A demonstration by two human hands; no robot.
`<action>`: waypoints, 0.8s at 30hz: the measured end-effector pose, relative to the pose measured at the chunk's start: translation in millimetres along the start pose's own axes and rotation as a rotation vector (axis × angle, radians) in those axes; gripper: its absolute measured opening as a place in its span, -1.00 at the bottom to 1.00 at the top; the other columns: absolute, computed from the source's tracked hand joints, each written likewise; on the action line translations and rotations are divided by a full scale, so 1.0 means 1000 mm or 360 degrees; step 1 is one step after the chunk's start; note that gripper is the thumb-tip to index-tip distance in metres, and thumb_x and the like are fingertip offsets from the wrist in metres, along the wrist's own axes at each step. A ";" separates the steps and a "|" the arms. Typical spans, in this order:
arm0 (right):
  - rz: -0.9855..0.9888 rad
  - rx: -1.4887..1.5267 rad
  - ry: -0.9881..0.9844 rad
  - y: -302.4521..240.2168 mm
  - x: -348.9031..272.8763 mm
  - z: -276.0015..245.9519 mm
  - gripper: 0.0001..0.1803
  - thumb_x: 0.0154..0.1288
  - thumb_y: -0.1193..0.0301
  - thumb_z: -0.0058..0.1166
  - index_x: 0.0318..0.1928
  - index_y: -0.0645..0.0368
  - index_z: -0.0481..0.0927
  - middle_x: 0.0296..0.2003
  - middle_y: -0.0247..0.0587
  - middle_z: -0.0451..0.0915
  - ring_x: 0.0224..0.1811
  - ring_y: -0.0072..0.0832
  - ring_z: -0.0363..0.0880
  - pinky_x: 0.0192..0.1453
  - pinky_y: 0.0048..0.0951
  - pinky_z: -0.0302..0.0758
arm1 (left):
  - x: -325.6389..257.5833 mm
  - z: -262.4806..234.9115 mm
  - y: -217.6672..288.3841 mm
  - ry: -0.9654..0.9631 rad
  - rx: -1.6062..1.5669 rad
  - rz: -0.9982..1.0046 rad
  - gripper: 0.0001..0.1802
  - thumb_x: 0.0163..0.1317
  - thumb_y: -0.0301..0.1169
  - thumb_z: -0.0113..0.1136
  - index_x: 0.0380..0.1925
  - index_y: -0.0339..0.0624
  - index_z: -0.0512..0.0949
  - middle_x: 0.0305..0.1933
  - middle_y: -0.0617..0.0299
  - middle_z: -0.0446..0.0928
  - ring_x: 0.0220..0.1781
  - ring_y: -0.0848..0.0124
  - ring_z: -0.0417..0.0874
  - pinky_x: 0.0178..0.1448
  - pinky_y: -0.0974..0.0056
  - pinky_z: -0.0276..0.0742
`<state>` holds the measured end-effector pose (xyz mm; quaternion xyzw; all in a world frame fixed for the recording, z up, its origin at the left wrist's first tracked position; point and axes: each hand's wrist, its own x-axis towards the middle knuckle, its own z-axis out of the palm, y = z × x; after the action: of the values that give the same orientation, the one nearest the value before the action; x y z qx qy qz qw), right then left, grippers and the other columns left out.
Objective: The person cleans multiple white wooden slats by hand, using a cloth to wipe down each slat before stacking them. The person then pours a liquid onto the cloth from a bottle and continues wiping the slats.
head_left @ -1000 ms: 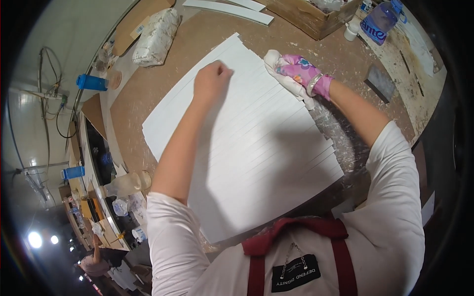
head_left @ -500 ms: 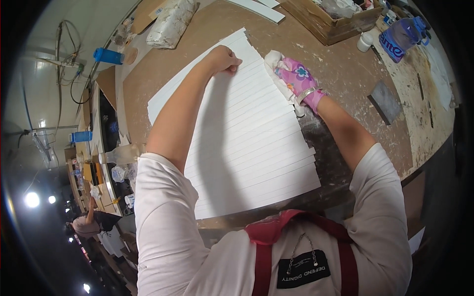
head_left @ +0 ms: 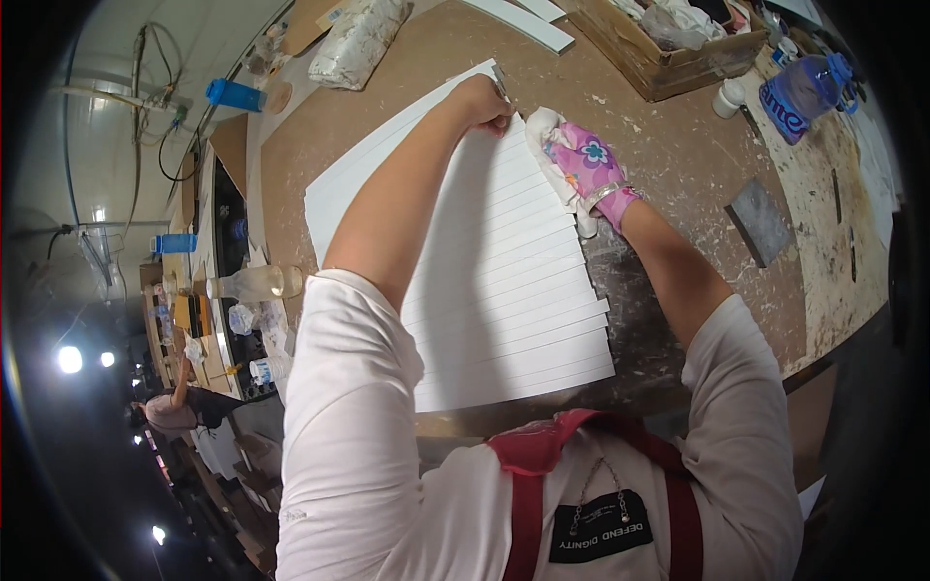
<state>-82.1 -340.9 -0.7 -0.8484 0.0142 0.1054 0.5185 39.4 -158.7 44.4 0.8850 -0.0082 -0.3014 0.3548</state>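
A fan of overlapping white sheets [head_left: 513, 290], their edges stepped like strips, lies across the table in front of me. My left hand [head_left: 484, 103] is closed, its fingertips bent down at the right edge of the upper sheets. Whether a sheet edge is pinched between them is hidden. A pink flowered glove covers my right hand [head_left: 589, 172], which is closed on a crumpled white cloth [head_left: 544, 128]. That hand rests just right of the stack's edge, and the cloth lies along the sheets there.
A grey rectangular block [head_left: 760, 223] lies to the right. Behind it stand a purple-labelled bottle [head_left: 802, 95], a white tub [head_left: 728, 98] and a cardboard box [head_left: 668, 73]. A wrapped white bundle [head_left: 358, 44] sits far left; a person [head_left: 179, 409] is at the distant left.
My left hand has moved right across the sheets to their edge. The gloved right hand and cloth stay nearly in place beside the stack. The whole view has shifted slightly.
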 end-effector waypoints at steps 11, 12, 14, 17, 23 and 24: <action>-0.0011 0.0323 -0.0037 0.009 0.003 0.004 -0.56 0.36 0.16 -0.03 0.10 0.21 0.49 -0.06 0.04 0.59 -0.03 -0.14 0.58 0.04 -0.28 0.48 | -0.012 -0.006 -0.008 -0.0084 0.0130 -0.0048 -0.72 0.20 -0.36 0.29 -0.59 -0.32 0.53 -0.56 0.17 0.56 -0.52 0.40 0.67 -0.47 0.41 0.58; -0.0007 0.0324 -0.0029 0.014 0.005 0.005 -0.56 0.36 0.16 -0.03 0.10 0.21 0.49 -0.06 0.04 0.59 -0.03 -0.14 0.58 0.04 -0.28 0.48 | -0.016 -0.010 -0.006 -0.0153 0.0173 -0.0051 -0.73 0.19 -0.38 0.28 -0.59 -0.33 0.53 -0.55 0.15 0.57 -0.51 0.39 0.67 -0.46 0.40 0.59; -0.0080 0.0221 0.0054 0.028 0.012 0.008 -0.57 0.36 0.18 -0.04 0.08 0.20 0.49 -0.08 0.04 0.60 -0.06 -0.13 0.58 0.03 -0.28 0.49 | -0.020 -0.009 0.002 -0.0103 0.0130 -0.0131 -0.73 0.20 -0.37 0.27 -0.58 -0.34 0.53 -0.53 0.13 0.57 -0.50 0.37 0.68 -0.45 0.39 0.60; 0.0063 0.0194 -0.0053 0.005 0.004 0.005 -0.59 0.36 0.20 -0.04 0.07 0.19 0.50 -0.10 0.05 0.60 -0.07 -0.11 0.58 0.00 -0.27 0.49 | -0.018 -0.006 0.003 -0.0037 0.0122 -0.0046 -0.71 0.21 -0.33 0.27 -0.57 -0.33 0.55 -0.53 0.16 0.58 -0.52 0.37 0.69 -0.45 0.39 0.60; -0.0182 0.0157 0.0135 0.029 0.010 0.013 -0.61 0.37 0.20 -0.04 0.05 0.21 0.50 -0.11 0.03 0.60 -0.08 -0.16 0.59 -0.02 -0.27 0.49 | -0.017 -0.011 0.001 -0.0100 0.0256 -0.0055 -0.72 0.20 -0.33 0.28 -0.57 -0.31 0.58 -0.54 0.17 0.59 -0.52 0.38 0.68 -0.46 0.40 0.57; -0.0183 0.0162 0.0119 0.022 0.009 0.013 -0.61 0.37 0.20 -0.04 0.05 0.21 0.50 -0.11 0.03 0.60 -0.08 -0.16 0.59 -0.02 -0.27 0.49 | -0.015 -0.010 -0.001 -0.0105 0.0333 -0.0016 -0.72 0.20 -0.33 0.29 -0.57 -0.31 0.58 -0.54 0.18 0.59 -0.52 0.38 0.68 -0.45 0.40 0.58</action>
<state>-78.3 -338.7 -27.7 -0.8237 -0.0098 0.0430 0.5653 32.2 -148.3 56.8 0.9068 -0.0469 -0.3296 0.2586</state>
